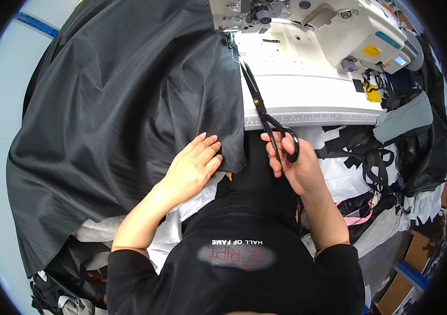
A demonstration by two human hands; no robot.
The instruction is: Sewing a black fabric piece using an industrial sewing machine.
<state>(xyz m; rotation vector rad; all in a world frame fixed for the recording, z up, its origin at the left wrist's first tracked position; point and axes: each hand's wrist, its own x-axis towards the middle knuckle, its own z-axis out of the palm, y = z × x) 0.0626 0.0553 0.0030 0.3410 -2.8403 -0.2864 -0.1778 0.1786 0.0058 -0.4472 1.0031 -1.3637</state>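
Observation:
A large piece of black fabric [123, 100] spreads over the left side, its right edge running up to the needle area of a white sewing machine [333, 31]. Flat on the fabric near its front corner rests my left hand [196, 167], fingers stretched out. My right hand [291, 157] is closed around the handles of black scissors [257, 102]. Their long blades point up and away, beside the fabric edge, with the tips close to the presser foot [230, 41]. The blades look nearly together. A thin thread [235, 55] shows near the tips.
A grey measuring strip [323, 116] lines the front of the white machine bed [307, 86]. Right of it lie black straps [362, 152], a grey cloth piece [406, 118] and a yellow item [372, 93]. White and grey cloth lies below the table edge.

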